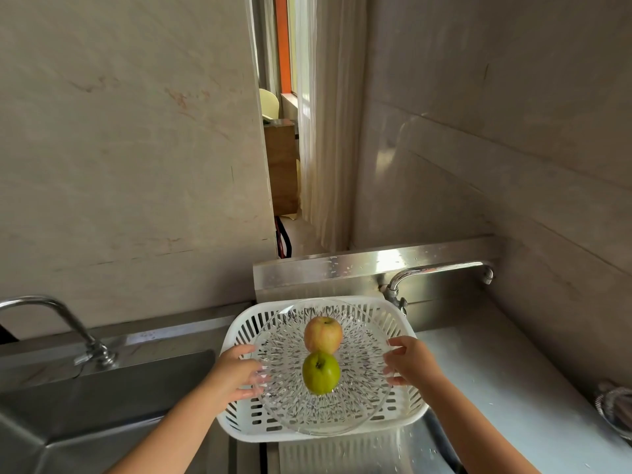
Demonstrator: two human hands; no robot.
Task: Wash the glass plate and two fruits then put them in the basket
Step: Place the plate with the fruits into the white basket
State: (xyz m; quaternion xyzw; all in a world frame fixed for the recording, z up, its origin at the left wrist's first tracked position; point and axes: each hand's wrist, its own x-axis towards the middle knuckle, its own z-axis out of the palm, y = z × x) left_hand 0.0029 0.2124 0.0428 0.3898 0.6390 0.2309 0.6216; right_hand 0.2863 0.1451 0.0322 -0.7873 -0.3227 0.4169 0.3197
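Two fruits point(321, 354) (one behind the other) on plate point(290, 405), in basket point(239, 328).

A single wide-angle view is given, taken from head height and aimed forward and down along both forearms. The white basket point(321, 369) is seen close by, low in the middle of the frame, with the left hand point(236, 374) and right hand point(412, 364) at its two sides. A sink point(85, 415) is caught at the lower left and a steel counter point(513, 398) at the lower right. The upper half is filled by walls, bent by the lens.
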